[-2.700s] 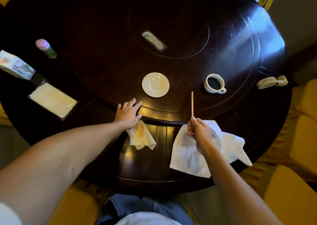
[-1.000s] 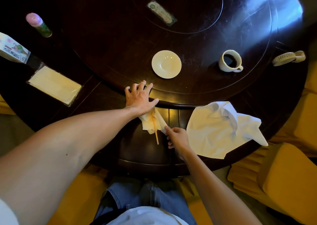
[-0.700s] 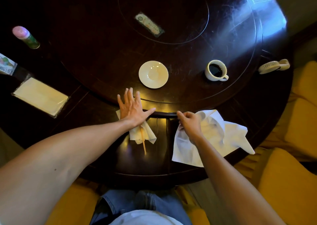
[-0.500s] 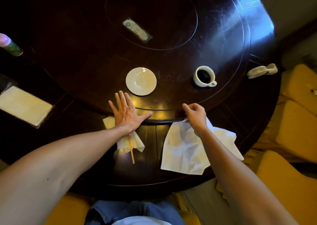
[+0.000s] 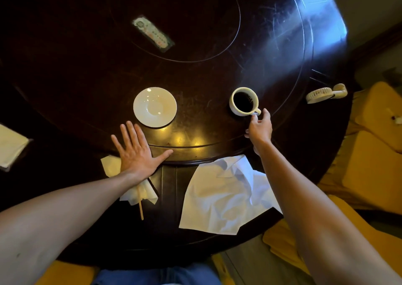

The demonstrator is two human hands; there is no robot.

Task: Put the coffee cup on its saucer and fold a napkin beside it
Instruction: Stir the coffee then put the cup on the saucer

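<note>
The white coffee cup, full of dark coffee, stands on the dark turntable to the right of the bare white saucer. My right hand reaches to the cup from the near side, thumb and forefinger closed on its handle. My left hand lies flat with fingers spread just below the saucer, its heel resting on a small crumpled tissue. A large white napkin lies unfolded and creased at the table's near edge, between my arms.
A wooden stir stick lies on the tissue. A hand-held fan rests at the right rim, a printed card at the turntable's centre, and a pale packet at far left. Yellow chairs surround the table.
My right hand left the napkin's top edge and reached up to the cup's handle. The napkin now lies free. My left hand stayed flat on the tissue.
</note>
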